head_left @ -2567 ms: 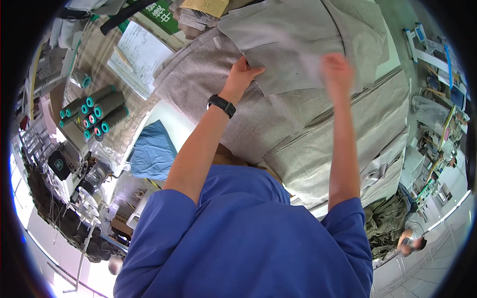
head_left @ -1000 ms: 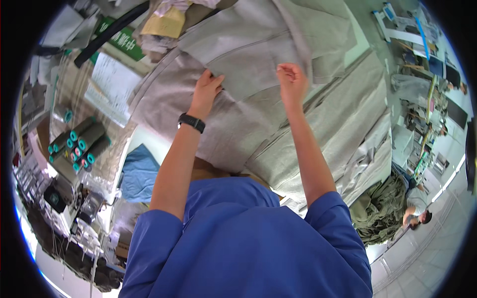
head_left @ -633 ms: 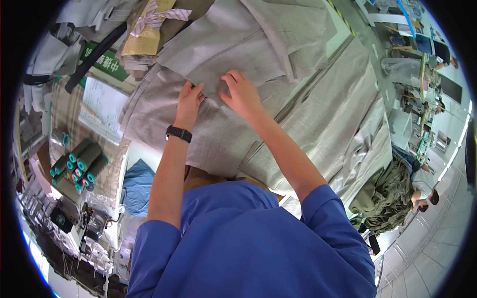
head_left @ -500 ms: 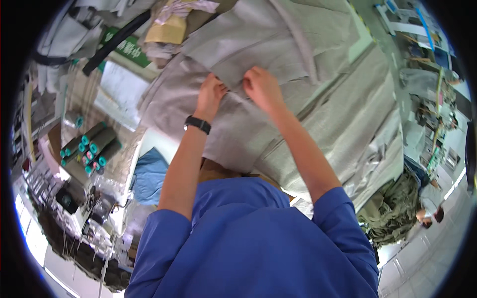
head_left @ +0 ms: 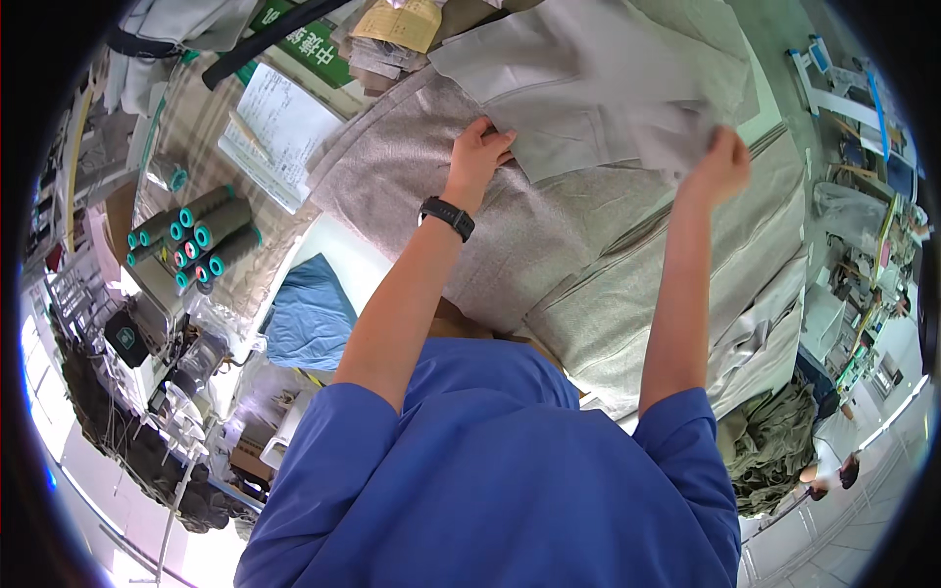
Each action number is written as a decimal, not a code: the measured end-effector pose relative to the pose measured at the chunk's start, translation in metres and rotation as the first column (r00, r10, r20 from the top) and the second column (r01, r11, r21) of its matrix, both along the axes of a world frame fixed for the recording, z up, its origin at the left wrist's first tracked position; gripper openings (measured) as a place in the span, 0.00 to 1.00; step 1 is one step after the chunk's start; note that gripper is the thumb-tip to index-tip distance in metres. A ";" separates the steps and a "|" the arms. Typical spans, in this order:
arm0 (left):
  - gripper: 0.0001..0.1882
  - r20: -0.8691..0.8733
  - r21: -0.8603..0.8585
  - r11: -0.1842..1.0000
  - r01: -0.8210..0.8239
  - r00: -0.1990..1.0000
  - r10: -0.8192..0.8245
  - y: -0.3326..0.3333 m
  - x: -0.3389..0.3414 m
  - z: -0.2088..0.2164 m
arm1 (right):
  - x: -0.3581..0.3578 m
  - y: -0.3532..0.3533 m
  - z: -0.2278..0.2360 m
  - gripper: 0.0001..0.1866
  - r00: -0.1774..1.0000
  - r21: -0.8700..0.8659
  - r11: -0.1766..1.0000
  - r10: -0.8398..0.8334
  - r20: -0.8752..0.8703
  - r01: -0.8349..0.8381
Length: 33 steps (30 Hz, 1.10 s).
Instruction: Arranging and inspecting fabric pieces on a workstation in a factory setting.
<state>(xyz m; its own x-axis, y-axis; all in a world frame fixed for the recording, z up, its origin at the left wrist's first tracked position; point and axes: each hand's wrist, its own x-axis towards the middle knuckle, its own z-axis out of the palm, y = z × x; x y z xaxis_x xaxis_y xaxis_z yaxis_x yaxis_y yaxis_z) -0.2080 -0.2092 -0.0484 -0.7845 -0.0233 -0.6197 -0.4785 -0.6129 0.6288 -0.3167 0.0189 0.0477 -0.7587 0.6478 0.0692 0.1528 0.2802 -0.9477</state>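
Observation:
A smooth light grey fabric panel (head_left: 549, 108) is spread over a coarser taupe fabric (head_left: 417, 147) on the table. At the panel's near left edge, my left hand (head_left: 476, 165), with a black watch on its wrist, pinches the cloth between thumb and fingers. Farther right, my right hand (head_left: 720, 171) is closed on the panel's lifted edge. That part of the cloth and the fingertips are blurred by motion. Layers of the taupe fabric run from beneath both hands toward my body and off to the right.
Left of the fabric lie a handwritten sheet (head_left: 279, 122) with a pen, a cluster of dark thread cones (head_left: 211, 225) with teal ends, and a folded blue cloth (head_left: 312, 318). A yellow paper slip (head_left: 397, 24) rests on fabric bundles behind. Crumpled olive cloth (head_left: 769, 446) is piled at right.
My right hand has swung away to the right, drawing the light grey panel's edge with it. My left hand stays at the panel's near edge. The whole view has shifted a little.

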 end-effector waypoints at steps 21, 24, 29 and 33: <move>0.20 0.009 -0.035 0.998 -0.054 0.998 0.055 0.002 -0.001 0.006 | -0.010 0.021 -0.027 0.17 0.933 -0.616 0.732 0.361 -0.010 -0.290; 0.20 0.031 -0.048 0.999 -0.011 0.999 0.012 0.001 -0.003 0.008 | -0.016 0.034 -0.010 0.15 0.966 -0.802 0.570 0.258 -0.030 -0.177; 0.20 0.002 -0.056 0.998 0.038 0.999 -0.038 -0.001 -0.004 0.003 | 0.015 0.026 -0.019 0.12 0.844 -0.280 0.850 0.504 0.184 -0.446; 0.20 0.004 0.069 0.998 -0.010 1.000 0.010 -0.004 -0.002 -0.004 | 0.034 0.035 -0.045 0.12 0.620 -0.255 0.630 0.774 0.131 -0.733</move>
